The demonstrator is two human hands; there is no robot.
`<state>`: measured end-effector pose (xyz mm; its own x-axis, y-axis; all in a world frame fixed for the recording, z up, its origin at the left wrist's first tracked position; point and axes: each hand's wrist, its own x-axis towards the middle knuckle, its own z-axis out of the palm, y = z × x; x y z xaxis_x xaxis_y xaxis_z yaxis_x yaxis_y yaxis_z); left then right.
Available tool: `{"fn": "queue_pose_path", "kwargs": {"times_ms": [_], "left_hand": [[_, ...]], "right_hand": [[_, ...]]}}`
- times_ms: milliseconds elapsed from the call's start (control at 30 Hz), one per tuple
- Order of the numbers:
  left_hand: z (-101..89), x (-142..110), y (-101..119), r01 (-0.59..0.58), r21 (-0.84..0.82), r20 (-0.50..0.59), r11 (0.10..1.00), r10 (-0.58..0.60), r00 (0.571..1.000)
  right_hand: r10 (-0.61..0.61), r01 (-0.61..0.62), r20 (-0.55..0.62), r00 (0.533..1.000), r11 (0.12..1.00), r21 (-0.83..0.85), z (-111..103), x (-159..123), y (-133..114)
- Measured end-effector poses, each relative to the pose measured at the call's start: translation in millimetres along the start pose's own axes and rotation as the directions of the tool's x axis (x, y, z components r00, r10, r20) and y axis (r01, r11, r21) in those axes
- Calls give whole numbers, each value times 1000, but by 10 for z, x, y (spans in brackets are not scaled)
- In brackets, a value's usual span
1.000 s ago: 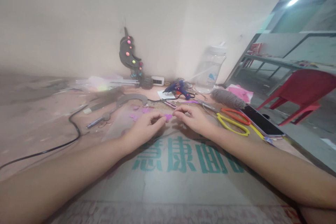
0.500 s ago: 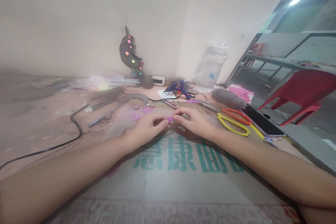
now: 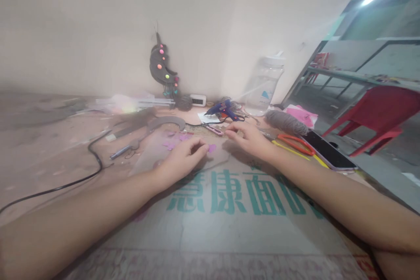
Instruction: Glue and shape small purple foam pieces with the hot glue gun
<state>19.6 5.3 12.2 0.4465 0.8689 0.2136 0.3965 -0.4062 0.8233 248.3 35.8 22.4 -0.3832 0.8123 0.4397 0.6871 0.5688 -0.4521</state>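
Observation:
A small purple cut-out piece [image 3: 212, 148] sticks out from the fingertips of my left hand [image 3: 185, 157], which pinches it between thumb and fingers. My right hand [image 3: 247, 140] is apart from it, a short way to the right, its fingers loosely parted with nothing visible between them. Several more purple pieces [image 3: 169, 145] lie just beyond my left hand. Beneath both hands is a pale printed sack [image 3: 210, 232] with large green characters. Beyond my right hand lie a pink-handled cutter [image 3: 214, 129] and a blue glue gun [image 3: 226, 110].
Right of my right hand lie orange-handled scissors [image 3: 297, 145], a grey yarn skein [image 3: 286, 122] and a phone [image 3: 328, 151]. A clear water bottle [image 3: 265, 87] stands by the wall. A black cable [image 3: 95, 153] crosses the left side. A dark crescent ornament [image 3: 160, 65] hangs on the wall.
My right hand has let go of the purple piece and moved away to the right, over the yellow scissor handles. My left hand keeps the piece nearly in place.

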Motion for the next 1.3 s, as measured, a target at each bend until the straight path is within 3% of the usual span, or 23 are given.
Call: {"fn": "queue_pose_path", "kwargs": {"times_ms": [100, 267, 533, 767, 967, 1133, 1200, 1300], "left_hand": [[9, 5, -45, 14, -27, -18, 1000, -15, 1000], [20, 28, -92, 40, -65, -31, 997, -42, 999], [14, 25, -66, 63, -80, -49, 995, -67, 997], [9, 25, -56, 96, -96, -15, 991, -98, 995], [14, 37, -117, 70, -112, -37, 991, -75, 996], [11, 64, -152, 70, -152, -72, 986, -81, 994], [10, 76, -154, 67, -160, -82, 985, -81, 993], [9, 93, -157, 70, -170, -111, 983, -90, 990]], "right_hand": [[214, -223, -131, 968, 973, -56, -134, 115, 312], [289, -301, -146, 946, 951, -66, -249, 298, 672], [338, -338, -12, 941, 940, -51, 10, 756, 645], [431, -434, -73, 899, 901, -24, 136, 878, 637], [411, -391, -112, 905, 906, 159, -116, 831, 374], [304, -259, -98, 948, 911, 321, -337, 494, -76], [269, -236, -121, 956, 944, 232, -377, 290, -215], [261, -249, -57, 964, 954, 170, -372, -1, -297]]}}
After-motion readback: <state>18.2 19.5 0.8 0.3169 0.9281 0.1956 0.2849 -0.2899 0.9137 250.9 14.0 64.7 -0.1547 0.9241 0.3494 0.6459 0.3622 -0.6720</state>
